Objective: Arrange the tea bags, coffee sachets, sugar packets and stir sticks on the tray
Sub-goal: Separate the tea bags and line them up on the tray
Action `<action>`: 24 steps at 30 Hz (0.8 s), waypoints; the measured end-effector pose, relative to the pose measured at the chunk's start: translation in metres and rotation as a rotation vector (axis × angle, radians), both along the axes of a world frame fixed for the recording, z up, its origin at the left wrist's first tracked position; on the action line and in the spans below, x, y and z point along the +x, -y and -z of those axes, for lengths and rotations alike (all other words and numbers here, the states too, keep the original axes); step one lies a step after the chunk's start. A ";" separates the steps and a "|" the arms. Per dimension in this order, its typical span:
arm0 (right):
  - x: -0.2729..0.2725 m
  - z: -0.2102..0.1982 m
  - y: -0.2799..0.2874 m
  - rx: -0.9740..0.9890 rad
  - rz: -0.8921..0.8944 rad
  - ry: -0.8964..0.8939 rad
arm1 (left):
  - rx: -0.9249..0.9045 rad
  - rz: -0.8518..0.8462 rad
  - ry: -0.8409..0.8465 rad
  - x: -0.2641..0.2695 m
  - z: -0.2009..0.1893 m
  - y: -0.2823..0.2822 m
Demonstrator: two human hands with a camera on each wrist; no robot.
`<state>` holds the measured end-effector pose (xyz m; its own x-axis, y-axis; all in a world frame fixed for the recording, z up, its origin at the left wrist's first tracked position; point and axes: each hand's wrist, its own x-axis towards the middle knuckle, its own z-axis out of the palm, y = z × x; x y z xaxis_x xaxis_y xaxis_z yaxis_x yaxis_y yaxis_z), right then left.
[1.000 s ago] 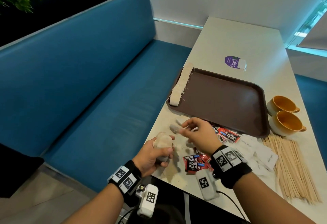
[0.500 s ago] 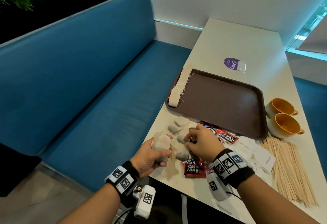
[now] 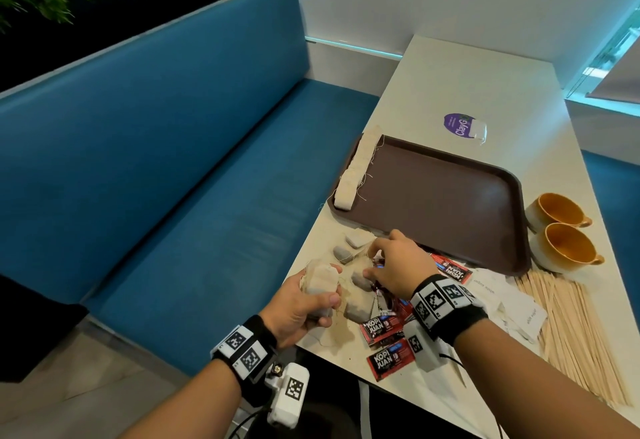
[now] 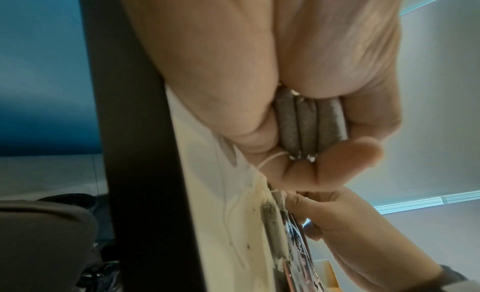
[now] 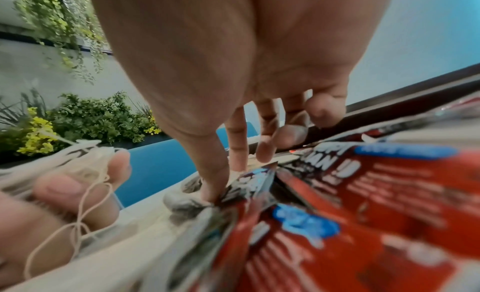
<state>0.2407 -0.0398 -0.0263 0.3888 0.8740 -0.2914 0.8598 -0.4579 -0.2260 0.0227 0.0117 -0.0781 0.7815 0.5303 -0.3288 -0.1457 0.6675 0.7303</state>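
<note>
My left hand (image 3: 304, 303) grips a stack of grey tea bags (image 4: 309, 123) at the table's near left edge, their strings dangling. My right hand (image 3: 391, 265) is down on the loose pile beside it. Its thumb and index finger pinch a tea bag (image 5: 182, 202) that lies against a red coffee sachet (image 5: 363, 193). More tea bags (image 3: 343, 254) lie just beyond the pile. The brown tray (image 3: 433, 196) holds a row of tea bags (image 3: 356, 168) along its left rim. Coffee sachets (image 3: 381, 329), white sugar packets (image 3: 523, 310) and wooden stir sticks (image 3: 571, 331) lie on the table near me.
Two orange-lined cups (image 3: 564, 230) stand right of the tray. A purple sticker (image 3: 459, 126) lies beyond the tray on the white table. A blue bench (image 3: 173, 161) runs along the left, below the table edge.
My right hand has come down from beside the left hand's stack onto the loose pile of tea bags and sachets. The left hand keeps its stack in place.
</note>
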 end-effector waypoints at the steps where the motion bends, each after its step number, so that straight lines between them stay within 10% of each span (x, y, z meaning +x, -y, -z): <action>1: 0.001 0.001 0.000 0.009 0.012 -0.023 | -0.003 0.001 -0.001 0.000 0.000 0.000; 14: 0.010 -0.032 0.013 0.444 0.145 -0.485 | -0.007 0.008 0.008 0.001 -0.001 0.000; 20: -0.013 -0.042 0.030 0.260 0.159 -0.917 | 0.003 -0.010 0.003 0.000 -0.001 0.001; 24: -0.026 -0.021 0.038 0.037 0.122 -0.704 | 0.005 -0.005 0.012 0.000 -0.001 0.001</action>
<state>0.2149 -0.0783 -0.0050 0.2151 0.8502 -0.4806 0.4471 -0.5232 -0.7255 0.0232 0.0110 -0.0768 0.7828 0.5354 -0.3171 -0.1573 0.6633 0.7316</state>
